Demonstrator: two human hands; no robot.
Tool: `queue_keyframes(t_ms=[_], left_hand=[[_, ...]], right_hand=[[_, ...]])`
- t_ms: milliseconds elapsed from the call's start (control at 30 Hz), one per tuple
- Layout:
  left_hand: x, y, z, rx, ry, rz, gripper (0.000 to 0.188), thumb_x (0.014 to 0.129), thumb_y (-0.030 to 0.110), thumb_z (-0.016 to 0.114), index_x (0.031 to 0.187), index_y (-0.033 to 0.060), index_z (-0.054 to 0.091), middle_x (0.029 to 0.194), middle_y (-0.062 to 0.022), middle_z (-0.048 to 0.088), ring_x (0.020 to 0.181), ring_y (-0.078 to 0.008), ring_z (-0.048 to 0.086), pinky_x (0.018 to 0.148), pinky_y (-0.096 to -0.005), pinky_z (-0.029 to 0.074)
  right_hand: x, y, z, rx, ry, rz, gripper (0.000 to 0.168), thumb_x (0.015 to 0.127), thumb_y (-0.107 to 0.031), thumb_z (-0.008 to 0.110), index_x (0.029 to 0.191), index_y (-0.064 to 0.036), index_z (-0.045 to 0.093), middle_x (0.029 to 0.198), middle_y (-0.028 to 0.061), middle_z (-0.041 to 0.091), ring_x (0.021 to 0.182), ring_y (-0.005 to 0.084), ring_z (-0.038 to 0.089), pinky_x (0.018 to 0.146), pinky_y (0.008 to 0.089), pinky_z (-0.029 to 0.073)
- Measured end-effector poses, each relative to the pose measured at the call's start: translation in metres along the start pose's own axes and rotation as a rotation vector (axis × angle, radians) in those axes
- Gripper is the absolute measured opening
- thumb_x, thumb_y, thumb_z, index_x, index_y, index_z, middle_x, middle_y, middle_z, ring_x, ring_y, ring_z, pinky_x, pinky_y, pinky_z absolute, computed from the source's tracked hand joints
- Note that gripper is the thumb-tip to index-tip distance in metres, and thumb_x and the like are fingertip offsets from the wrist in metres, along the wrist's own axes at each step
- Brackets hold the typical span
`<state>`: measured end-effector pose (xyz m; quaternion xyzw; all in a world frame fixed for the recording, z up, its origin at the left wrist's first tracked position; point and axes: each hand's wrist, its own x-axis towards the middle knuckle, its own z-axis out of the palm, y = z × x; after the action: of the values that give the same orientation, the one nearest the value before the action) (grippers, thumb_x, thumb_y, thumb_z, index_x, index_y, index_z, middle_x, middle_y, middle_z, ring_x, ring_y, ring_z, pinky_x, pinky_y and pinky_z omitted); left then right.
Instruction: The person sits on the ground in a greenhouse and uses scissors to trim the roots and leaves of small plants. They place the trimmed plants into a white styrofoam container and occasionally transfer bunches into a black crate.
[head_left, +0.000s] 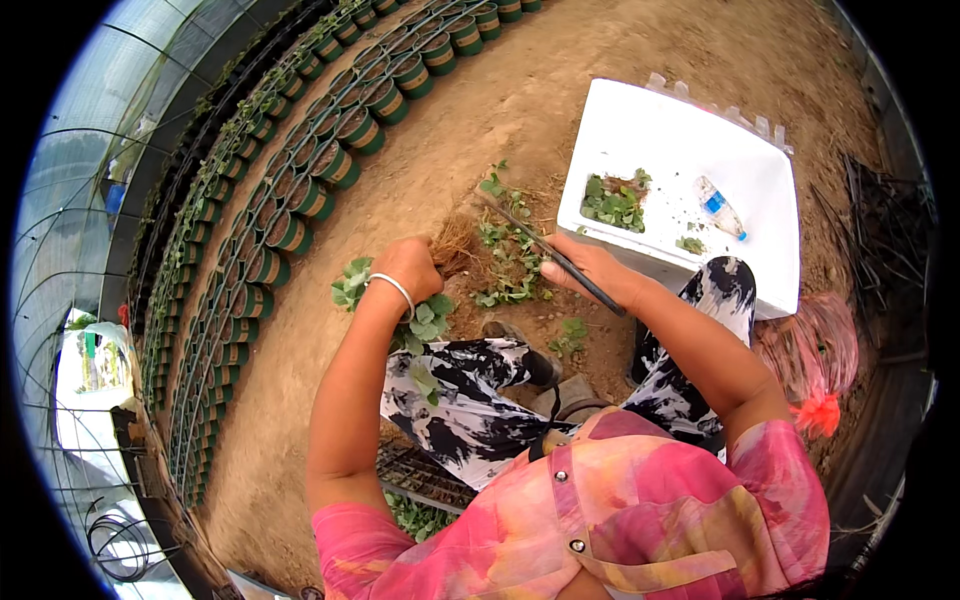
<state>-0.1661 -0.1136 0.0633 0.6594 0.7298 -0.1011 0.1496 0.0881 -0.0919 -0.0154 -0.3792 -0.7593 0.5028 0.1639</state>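
Note:
My left hand is shut around a bunch of leafy green seedlings. Their brown, stringy roots stick out on the far right side of the fist, while leaves show on both sides of the wrist. My right hand grips a long thin tool with a dark handle, which looks like a knife; its narrow far end points up and left, apart from the roots. Beneath that end, loose plants and leaves lie in a heap on the soil. A small cut sprig rests between my feet.
A white foam box at the right holds seedlings and a plastic bottle. Beside it lies a pink-tinted plastic bag. Rows of green pots curve along the left. A black tray is beside my left leg.

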Motion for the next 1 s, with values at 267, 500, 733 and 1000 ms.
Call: queue_keyframes(t_ms=[267,500,733,1000], left_hand=[[0.003,0.007,0.018,0.378,0.221,-0.045,0.014,0.070,0.008,0.057,0.084,0.0069,0.061,0.080,-0.0138,0.065,0.078,-0.0282,0.063,0.077,-0.0377,0.044],[-0.002,0.014,0.019,0.391,0.242,-0.007,0.015,0.070,0.009,0.058,0.085,0.0068,0.059,0.079,-0.0132,0.065,0.076,-0.0272,0.063,0.076,-0.0356,0.044],[0.015,-0.009,0.010,0.090,0.127,-0.195,0.031,0.060,0.019,0.066,0.084,-0.0005,0.063,0.081,-0.0209,0.063,0.079,-0.0335,0.061,0.072,-0.0384,0.049],[0.032,-0.008,0.012,-0.113,-0.100,-0.162,0.033,0.055,0.025,0.071,0.065,-0.0048,0.063,0.071,-0.0201,0.062,0.065,-0.0317,0.060,0.063,-0.0367,0.049]], right_hand=[[0.008,-0.022,0.010,-0.218,-0.036,0.072,0.073,0.080,-0.067,0.035,0.110,-0.002,0.049,0.094,0.0207,0.056,0.091,0.0365,0.055,0.077,0.0438,0.042],[0.019,-0.004,0.013,-0.213,0.082,-0.014,0.053,0.083,-0.057,0.042,0.085,-0.005,0.051,0.059,0.0156,0.053,0.060,0.0370,0.054,0.061,0.0424,0.045],[-0.006,0.005,0.022,-0.151,0.095,0.010,0.058,0.084,-0.052,0.045,0.117,-0.005,0.043,0.097,0.0190,0.050,0.089,0.0348,0.051,0.076,0.0436,0.042],[-0.006,-0.015,0.041,-0.466,0.304,-0.091,0.056,0.082,-0.048,0.051,0.118,-0.006,0.044,0.092,0.0172,0.048,0.083,0.0337,0.050,0.075,0.0437,0.042]])
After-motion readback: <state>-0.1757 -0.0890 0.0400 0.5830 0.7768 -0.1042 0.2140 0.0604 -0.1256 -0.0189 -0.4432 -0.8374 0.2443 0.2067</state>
